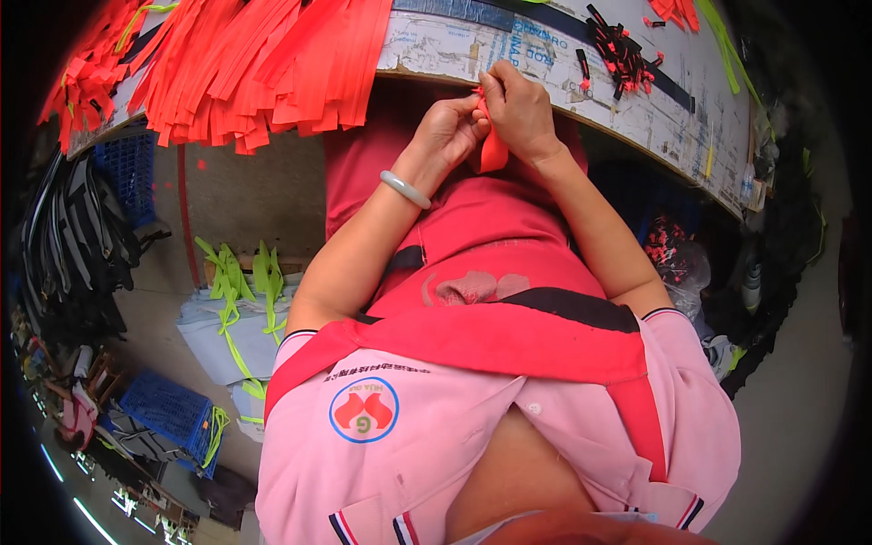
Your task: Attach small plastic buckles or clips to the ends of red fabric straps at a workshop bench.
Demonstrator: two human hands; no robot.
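At the near edge of the worktable, my two hands come together over my red apron (481,227). Between them is a red fabric strip (494,153), whose lower end dangles in a fold. My left hand (447,129), with a pale bangle on its wrist, pinches the strip with closed fingers. Close against it, my right hand (520,107) grips the strip's upper end between thumb and fingers. The small part right at the fingertips is mostly hidden.
A thick heap of red strips (272,68) overhangs the table edge at left. Small black-and-red pieces (622,54) lie on the worn table (654,123) at right. Below left are green straps (227,272), a blue crate (168,409) and hanging dark straps (77,241).
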